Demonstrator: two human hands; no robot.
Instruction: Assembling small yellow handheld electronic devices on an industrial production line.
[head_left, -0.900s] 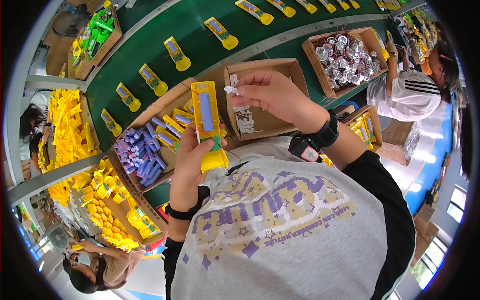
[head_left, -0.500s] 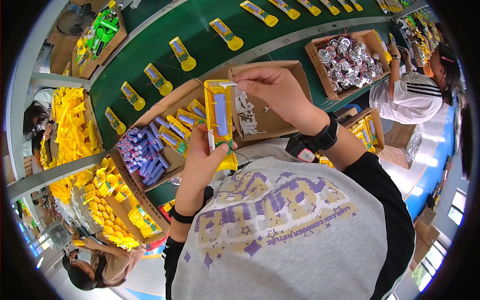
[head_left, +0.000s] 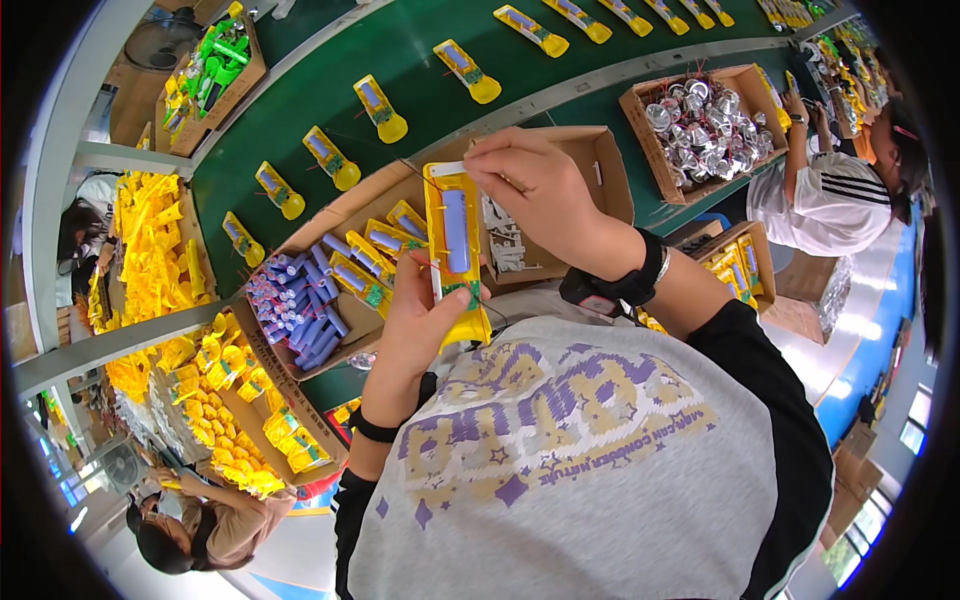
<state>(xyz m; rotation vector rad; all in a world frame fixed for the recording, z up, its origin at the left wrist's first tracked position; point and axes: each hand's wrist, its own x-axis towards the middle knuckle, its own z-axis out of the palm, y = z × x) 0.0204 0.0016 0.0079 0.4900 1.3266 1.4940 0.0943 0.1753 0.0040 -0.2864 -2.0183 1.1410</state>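
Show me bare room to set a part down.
Bare green belt lies between the row of yellow housings and the box of green parts; a small tabletop patch lies between the silver-cup box and the white-piece box. Crowded: the box of purple cells, beside the left hand.

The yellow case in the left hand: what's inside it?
Inside the yellow case are a purple cylinder and a green board. The left hand covers part of the board, and whatever lies under the cylinder is hidden.

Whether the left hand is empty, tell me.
No, the left hand holds a yellow casing with a purple cylinder inside it.
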